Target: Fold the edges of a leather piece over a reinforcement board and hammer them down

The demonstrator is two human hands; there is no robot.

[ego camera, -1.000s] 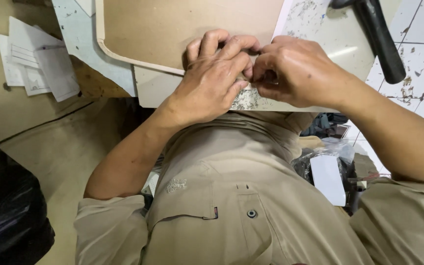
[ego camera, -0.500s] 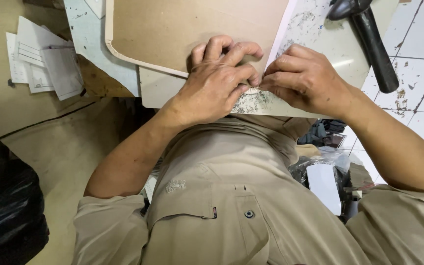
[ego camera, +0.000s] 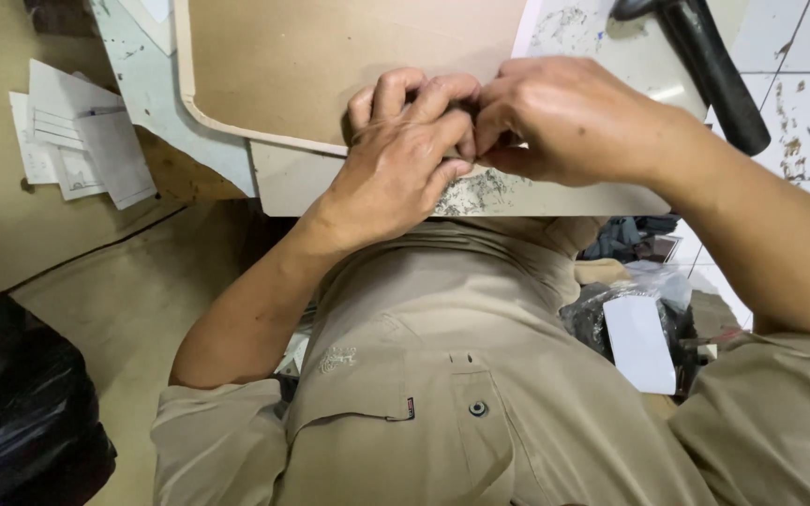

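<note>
My left hand (ego camera: pixel 396 164) and my right hand (ego camera: pixel 574 117) meet fingertip to fingertip over the near edge of a pale flat board (ego camera: pixel 302 183). Both hands are curled and pinch something small and dark between the fingers; the fingers hide most of it. A grey scuffed patch (ego camera: pixel 475 192) marks the board just under the hands. A brown board with a rounded corner (ego camera: pixel 330 66) lies on top of the pale one, just beyond my left hand.
A black tool handle (ego camera: pixel 714 75) lies at the top right on a white tiled surface (ego camera: pixel 808 112). Loose papers (ego camera: pixel 77 141) sit at the left. A black plastic bag (ego camera: pixel 21 412) is at the lower left, and a bag with white paper (ego camera: pixel 639 337) at my right side.
Both hands have stayed together at the board's edge, with the fingers shifting slightly. The view has moved a little, so the boards and papers sit lower in the picture.
</note>
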